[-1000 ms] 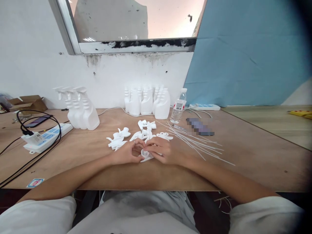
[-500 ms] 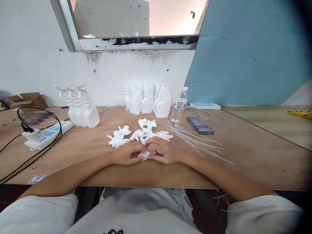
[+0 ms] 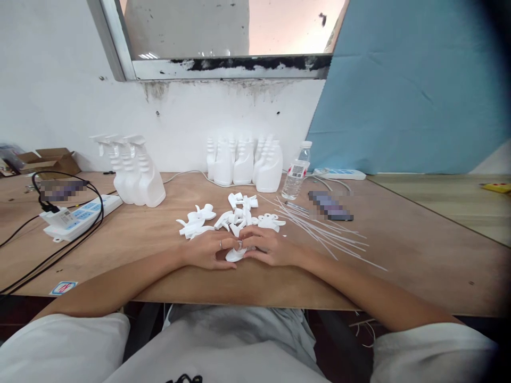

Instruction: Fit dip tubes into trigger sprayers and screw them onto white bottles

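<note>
Near the front of the wooden table, my left hand (image 3: pixel 210 249) and my right hand (image 3: pixel 270 246) meet around a white spray nozzle head (image 3: pixel 235 254). The fingers of both are bent and closed on it, and they cover much of its upper part. A ring is on a left finger. Just beyond the hands lie loose white plastic sprayer parts (image 3: pixel 238 218), with a further small heap of white trigger parts (image 3: pixel 195 222) to the left. White ring-shaped pieces (image 3: pixel 270 221) lie beyond my right hand.
Thin white tubes (image 3: pixel 319 226) fan out at right, near a phone (image 3: pixel 330 206) and a water bottle (image 3: pixel 296 173). White bottles (image 3: pixel 268 170) stand along the wall; several with spray heads (image 3: pixel 139 178) stand left. A power strip (image 3: pixel 85 215) with black cables lies at far left.
The white spray nozzle head has turned between my fingers, so a smooth rounded side now shows below them. My left thumb has slipped slightly lower. The view has shifted a little.
</note>
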The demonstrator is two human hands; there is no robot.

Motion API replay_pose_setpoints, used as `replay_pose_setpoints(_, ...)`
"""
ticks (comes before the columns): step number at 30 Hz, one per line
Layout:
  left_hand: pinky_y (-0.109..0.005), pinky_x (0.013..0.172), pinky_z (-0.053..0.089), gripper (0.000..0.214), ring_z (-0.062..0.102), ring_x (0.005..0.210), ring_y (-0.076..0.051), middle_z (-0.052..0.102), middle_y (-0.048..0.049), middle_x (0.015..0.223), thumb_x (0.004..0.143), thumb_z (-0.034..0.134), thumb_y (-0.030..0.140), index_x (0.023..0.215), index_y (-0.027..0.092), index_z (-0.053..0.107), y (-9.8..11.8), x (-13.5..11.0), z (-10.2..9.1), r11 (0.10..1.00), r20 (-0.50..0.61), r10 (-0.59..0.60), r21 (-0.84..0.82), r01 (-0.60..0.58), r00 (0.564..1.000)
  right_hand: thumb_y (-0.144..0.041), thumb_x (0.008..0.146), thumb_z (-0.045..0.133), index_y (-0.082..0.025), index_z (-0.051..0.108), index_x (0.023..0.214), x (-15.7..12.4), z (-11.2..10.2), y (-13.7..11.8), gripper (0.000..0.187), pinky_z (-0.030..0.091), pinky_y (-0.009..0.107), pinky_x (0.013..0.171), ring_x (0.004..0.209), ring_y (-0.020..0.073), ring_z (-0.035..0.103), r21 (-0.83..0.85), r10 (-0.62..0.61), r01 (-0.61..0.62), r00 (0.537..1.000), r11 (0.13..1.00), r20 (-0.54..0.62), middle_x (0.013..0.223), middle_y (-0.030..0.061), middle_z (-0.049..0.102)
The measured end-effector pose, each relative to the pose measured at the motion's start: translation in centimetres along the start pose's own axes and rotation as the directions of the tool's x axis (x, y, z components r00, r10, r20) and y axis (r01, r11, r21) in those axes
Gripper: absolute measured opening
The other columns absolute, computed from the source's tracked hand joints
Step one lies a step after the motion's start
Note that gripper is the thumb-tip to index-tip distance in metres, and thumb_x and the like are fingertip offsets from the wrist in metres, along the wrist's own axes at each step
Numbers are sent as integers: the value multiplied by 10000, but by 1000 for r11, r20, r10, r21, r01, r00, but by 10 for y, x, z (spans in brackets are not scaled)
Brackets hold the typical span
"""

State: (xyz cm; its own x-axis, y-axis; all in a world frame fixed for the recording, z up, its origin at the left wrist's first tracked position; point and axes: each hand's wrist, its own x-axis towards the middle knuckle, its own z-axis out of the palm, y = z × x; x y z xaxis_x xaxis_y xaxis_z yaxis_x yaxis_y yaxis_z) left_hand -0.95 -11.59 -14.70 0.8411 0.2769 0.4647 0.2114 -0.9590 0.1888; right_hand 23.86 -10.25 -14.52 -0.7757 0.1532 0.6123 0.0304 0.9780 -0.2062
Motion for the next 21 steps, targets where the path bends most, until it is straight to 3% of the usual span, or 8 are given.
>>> replay_pose_setpoints(21,-273,805,506,273,672,944,-195,692,-88,1071,899,616,389,1087,204,546,0,-2,4,999,-18,-27,20,28,999,-210,942,579,-177,633,1054,-1,3,0,128,530,303,842,969,162,615,26,3,-3,1000,1000,-5,1082,117,614)
